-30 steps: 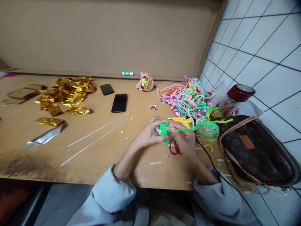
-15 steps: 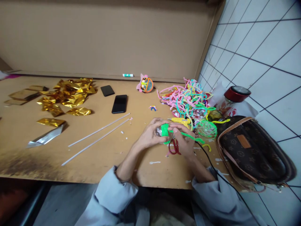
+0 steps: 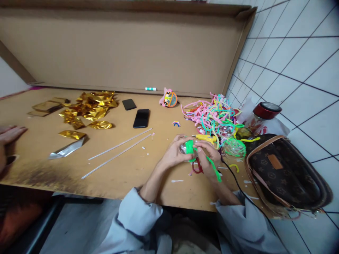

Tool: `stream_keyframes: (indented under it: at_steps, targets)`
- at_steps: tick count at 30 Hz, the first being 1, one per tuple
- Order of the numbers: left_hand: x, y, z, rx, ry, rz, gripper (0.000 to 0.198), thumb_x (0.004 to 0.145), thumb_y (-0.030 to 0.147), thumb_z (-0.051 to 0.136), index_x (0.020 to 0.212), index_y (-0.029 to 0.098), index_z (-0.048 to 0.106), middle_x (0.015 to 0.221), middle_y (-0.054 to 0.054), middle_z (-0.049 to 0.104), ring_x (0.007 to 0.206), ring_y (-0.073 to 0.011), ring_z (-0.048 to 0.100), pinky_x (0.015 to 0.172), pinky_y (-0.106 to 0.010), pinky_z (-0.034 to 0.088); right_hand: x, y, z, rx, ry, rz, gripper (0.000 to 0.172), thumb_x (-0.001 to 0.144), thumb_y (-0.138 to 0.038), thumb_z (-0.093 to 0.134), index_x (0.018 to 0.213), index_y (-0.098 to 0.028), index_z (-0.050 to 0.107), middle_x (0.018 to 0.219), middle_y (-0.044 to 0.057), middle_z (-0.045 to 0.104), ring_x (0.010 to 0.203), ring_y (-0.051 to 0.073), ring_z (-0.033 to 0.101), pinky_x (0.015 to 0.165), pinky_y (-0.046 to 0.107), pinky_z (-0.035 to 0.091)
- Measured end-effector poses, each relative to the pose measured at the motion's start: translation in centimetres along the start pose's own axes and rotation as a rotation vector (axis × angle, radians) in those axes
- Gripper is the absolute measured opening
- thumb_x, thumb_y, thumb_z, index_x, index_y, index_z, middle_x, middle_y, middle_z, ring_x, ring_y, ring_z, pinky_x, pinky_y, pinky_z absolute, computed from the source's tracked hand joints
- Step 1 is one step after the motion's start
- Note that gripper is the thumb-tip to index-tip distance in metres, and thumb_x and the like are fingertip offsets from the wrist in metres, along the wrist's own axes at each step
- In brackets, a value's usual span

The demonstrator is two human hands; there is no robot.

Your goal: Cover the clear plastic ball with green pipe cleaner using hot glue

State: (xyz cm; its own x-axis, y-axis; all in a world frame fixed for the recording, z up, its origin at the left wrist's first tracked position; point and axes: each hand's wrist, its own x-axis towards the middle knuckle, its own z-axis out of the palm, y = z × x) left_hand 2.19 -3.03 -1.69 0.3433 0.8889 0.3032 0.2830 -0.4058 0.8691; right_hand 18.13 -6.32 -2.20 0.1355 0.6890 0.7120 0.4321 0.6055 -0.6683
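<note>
Craft work area, evidenced by glue gun (image 3: 208, 138) and heaped pipe cleaners (image 3: 203, 114). Tiled wall (image 3: 299, 56) stands beyond the counter (image 3: 119, 176)'s right edge.

From me, the left hand (image 3: 172, 152) hid part of the green-wrapped piece (image 3: 189, 146); the right hand (image 3: 205, 158), part of the red loops (image 3: 193, 168). Well left of both, my view cut off another person's hand (image 3: 12, 134).

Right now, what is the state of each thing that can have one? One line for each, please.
clear object, wrapped with a green band
green strip, one end loose
left hand, closed around clear object
right hand, pinching green strip
phone, flat, screen dark
gold foil, crumpled
glue gun, lying down, power unclear
scissors, partly hidden, opening unclear
bottle, lid on
</note>
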Motion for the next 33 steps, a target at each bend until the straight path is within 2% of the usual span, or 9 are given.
stream_keyframes:
  at_steps: [8,14,19,21,26,33]
  targets:
    - [0.0,0.0,1.0,-0.045,0.024,0.014,0.06,0.061,0.016,0.08,0.12,0.021,0.068,0.124,-0.009,0.058,0.13,-0.0283,0.051,0.112,-0.041,0.042,0.0,0.5,0.0,-0.101,0.092,-0.171,0.016,0.086,-0.024,0.055,0.084,-0.023,0.071,0.077,0.003,0.073,0.08,0.021,0.069,0.077,0.04,0.056]
    - [0.1,-0.1,1.2,-0.043,0.021,0.029,0.06,0.062,0.018,0.081,0.121,0.02,0.068,0.126,-0.01,0.056,0.129,-0.0276,0.051,0.113,-0.042,0.041,-0.4,1.4,-0.3,-0.094,0.094,-0.195,0.016,0.084,-0.02,0.056,0.088,-0.023,0.072,0.082,0.003,0.074,0.083,0.022,0.069,0.082,0.041,0.055]
    - [0.3,-0.4,1.0,-0.054,0.016,0.049,0.06,0.063,0.02,0.081,0.122,0.019,0.067,0.124,-0.01,0.057,0.125,-0.0262,0.055,0.111,-0.041,0.042,-0.4,1.2,-0.3,-0.131,0.068,-0.266,0.018,0.083,-0.018,0.058,0.095,-0.025,0.07,0.084,0.004,0.073,0.085,0.023,0.068,0.083,0.042,0.053]
    - [0.3,-0.5,0.9,-0.051,0.017,0.062,0.059,0.064,0.02,0.08,0.122,0.02,0.067,0.123,-0.01,0.058,0.124,-0.026,0.055,0.112,-0.041,0.042,-0.6,1.0,-0.4,-0.165,0.032,-0.25,0.022,0.083,-0.021,0.059,0.103,-0.024,0.068,0.091,0.006,0.073,0.09,0.024,0.067,0.086,0.045,0.052]
    - [0.3,-0.5,1.0,-0.01,0.009,0.06,0.06,0.063,0.024,0.082,0.122,0.022,0.067,0.124,-0.009,0.058,0.126,-0.0281,0.054,0.111,-0.044,0.042,-1.6,1.3,-0.8,-0.146,0.006,-0.088,0.046,0.081,-0.027,0.059,0.127,-0.023,0.057,0.109,0.009,0.067,0.105,0.027,0.063,0.095,0.05,0.05]
    - [0.6,-0.6,0.3,0.036,-0.026,0.056,0.058,0.065,0.032,0.082,0.12,0.021,0.067,0.123,-0.009,0.059,0.123,-0.0289,0.056,0.109,-0.047,0.043,-1.6,2.5,-1.2,-0.165,0.066,-0.071,0.042,0.076,-0.021,0.051,0.117,-0.021,0.061,0.107,0.009,0.067,0.102,0.027,0.062,0.093,0.047,0.051]
